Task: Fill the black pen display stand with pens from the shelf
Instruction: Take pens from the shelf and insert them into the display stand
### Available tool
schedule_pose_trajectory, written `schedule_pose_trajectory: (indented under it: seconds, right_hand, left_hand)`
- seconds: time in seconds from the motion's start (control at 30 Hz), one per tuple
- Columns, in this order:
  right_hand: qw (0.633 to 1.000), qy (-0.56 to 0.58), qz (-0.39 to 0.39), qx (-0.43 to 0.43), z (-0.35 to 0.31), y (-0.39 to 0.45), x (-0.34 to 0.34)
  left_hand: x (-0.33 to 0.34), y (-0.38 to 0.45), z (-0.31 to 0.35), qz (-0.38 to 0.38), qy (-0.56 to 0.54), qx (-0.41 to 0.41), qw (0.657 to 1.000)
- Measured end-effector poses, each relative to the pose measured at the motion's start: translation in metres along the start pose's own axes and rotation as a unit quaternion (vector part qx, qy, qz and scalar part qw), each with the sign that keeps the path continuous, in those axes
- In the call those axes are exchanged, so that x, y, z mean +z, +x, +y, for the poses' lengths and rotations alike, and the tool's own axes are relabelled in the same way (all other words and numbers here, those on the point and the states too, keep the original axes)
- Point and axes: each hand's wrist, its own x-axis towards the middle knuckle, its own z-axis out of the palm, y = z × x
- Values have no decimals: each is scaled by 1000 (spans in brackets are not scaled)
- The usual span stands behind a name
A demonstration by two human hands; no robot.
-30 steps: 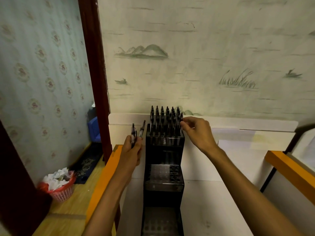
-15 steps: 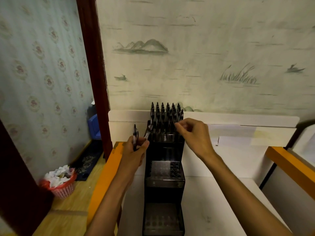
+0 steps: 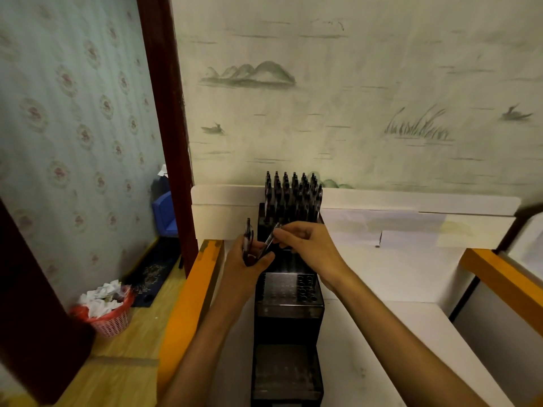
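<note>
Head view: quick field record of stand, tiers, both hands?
stand: black pen display stand, three stepped tiers, on white shelf
top tier: full of black pens
middle tier: holes look empty
bottom tier: too dark to tell
left hand: grips a few pens, upright
right hand: pinches tilted pen from left hand's bunch

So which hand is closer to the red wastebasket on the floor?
Left. The left hand is beside the stand's left edge, on the side of the red wastebasket; the right hand is farther right, over the stand.

Home room: patterned wallpaper [image 3: 73, 113], waste basket [image 3: 108, 315]
</note>
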Motion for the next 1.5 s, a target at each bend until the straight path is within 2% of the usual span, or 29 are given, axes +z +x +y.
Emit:
schedule_pose_trajectory:
  seconds: [0.13, 0.23, 0.3, 0.4, 0.47, 0.57, 0.67, 0.73, 1.03, 1.2, 1.33, 1.43, 1.5]
  right_hand:
    - [999, 39, 8, 26, 5, -1, 5]
    - [995, 88, 36, 25, 4, 1, 7]
    - [992, 105, 71, 19, 3, 5, 3]
    - [991, 46, 127, -11, 5, 9, -5]
    - [989, -27, 139, -41, 9, 9, -5]
    - [983, -116, 121, -79, 16, 7, 4]
    - [979, -153, 107, -81, 22, 6, 14]
    - [976, -175, 101, -80, 25, 5, 19]
    - [954, -279, 67, -82, 36, 3, 28]
    - [942, -332, -1, -51, 48, 0, 33]
    - [939, -341, -1, -37, 53, -1, 34]
    - [937, -348, 8, -25, 49, -1, 29]
    - [953, -300, 29, -29, 42, -2, 24]
  left_hand:
    - [-2, -1, 0, -20, -7, -4, 1000]
    - [-4, -1, -1, -37, -25, -72, 996]
    - [-11, 1, -5, -21, -51, -133, 990]
    - [-24, 7, -14, 23, -72, -214, 974]
    - [-28, 9, -14, 35, -107, -231, 966]
    - [-29, 5, -13, 34, -71, -157, 985]
    - [-32, 0, -14, 32, -27, -58, 997]
    - [-36, 0, -13, 25, -21, -23, 999]
    - [-39, 0, -10, 15, -34, -57, 998]
    - [-35, -3, -9, 12, -21, -30, 999]
    - [-32, -1, -13, 2, 14, -2, 1000]
    - [-29, 0, -20, -2, 28, -18, 999]
    - [-27, 0, -23, -12, 20, -37, 999]
